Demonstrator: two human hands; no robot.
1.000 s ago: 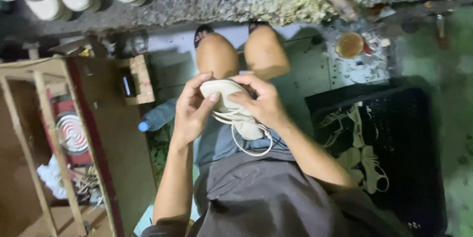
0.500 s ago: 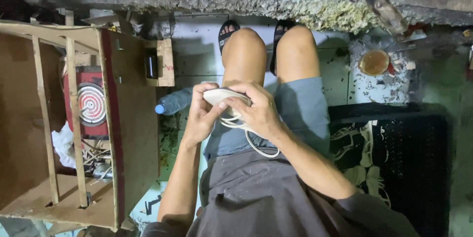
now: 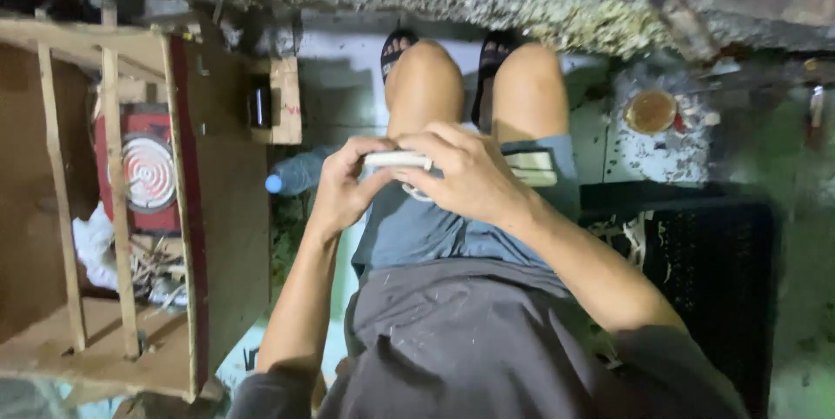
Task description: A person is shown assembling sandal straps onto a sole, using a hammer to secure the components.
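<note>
white piece (image 3: pixel 397 159): mostly hidden by hands | crate (image 3: pixel 696 236): contents unclear

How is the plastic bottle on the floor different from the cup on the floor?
The bottle lies on its side; the cup stands upright, seen from above. The bottle is clear with a blue cap; the cup is open and looks brownish inside. The bottle sits beside the left hand; the cup is off past the right hand. Neither is being held.

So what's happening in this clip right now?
A seated person holds a flat white piece over their lap with both hands: the left hand grips its left end, the right hand covers its right side. A plastic bottle lies on the floor beside a wooden crate, and a black crate stands on the other side.
</note>
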